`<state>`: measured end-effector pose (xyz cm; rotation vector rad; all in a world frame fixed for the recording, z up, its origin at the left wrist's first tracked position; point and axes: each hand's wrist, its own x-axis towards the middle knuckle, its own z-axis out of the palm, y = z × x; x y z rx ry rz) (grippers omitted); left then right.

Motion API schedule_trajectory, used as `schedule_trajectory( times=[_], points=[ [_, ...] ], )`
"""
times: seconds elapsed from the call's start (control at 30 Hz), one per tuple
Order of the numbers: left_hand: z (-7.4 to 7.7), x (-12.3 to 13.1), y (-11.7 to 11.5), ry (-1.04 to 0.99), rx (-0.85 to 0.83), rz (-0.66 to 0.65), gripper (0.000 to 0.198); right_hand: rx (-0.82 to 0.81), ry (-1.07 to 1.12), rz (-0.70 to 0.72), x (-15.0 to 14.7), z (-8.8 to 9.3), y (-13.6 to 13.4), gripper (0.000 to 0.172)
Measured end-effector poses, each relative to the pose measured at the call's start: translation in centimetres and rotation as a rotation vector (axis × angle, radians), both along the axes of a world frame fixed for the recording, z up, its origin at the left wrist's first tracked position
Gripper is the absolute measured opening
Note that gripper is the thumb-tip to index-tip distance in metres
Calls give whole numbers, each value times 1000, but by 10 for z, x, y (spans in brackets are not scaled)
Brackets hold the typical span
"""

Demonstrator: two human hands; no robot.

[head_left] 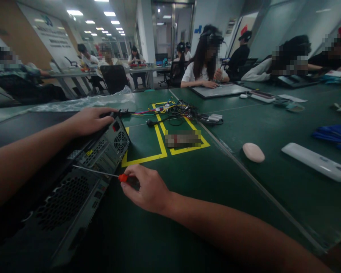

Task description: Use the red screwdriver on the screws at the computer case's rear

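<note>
A black desktop computer case lies at the left, its grey rear panel with vents and ports turned toward the right. My left hand rests on the case near its far rear corner, fingers stretched out over the edge beside a bundle of coloured wires. In my right hand, a screwdriver with an orange-red handle is pinched between thumb and fingers. Its long thin shaft points left across the rear panel, and the tip is by the case's upper edge. Whether the tip touches a screw, I cannot tell.
Black cables lie tangled past yellow tape rectangles on the green table. A blurred-out object sits inside one rectangle. To the right are a pale oval object, a white elongated device and blue fabric. Several people sit beyond.
</note>
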<state>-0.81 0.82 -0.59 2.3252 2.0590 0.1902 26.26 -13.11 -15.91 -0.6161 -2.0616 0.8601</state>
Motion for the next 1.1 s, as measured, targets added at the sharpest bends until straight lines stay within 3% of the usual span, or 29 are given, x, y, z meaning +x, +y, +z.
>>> schedule_trajectory(
  times=[0.47,0.67,0.83,0.97,1.1],
  points=[
    [-6,-11,7,-12,20,13,90,105,-49,-96,-1,-3,-2,27],
    [-4,-9,5,-12,14,13,90,99,-68,-73,1,-2,0,37],
    [-3,-6,3,-23,13,1,93,132,-89,-54,5,2,4,36],
    [-2,-4,3,-23,1,-7,95,211,-90,-73,10,11,13,32],
    [-2,-3,2,-23,3,-34,93,299,-193,-23,19,34,26,24]
  ],
)
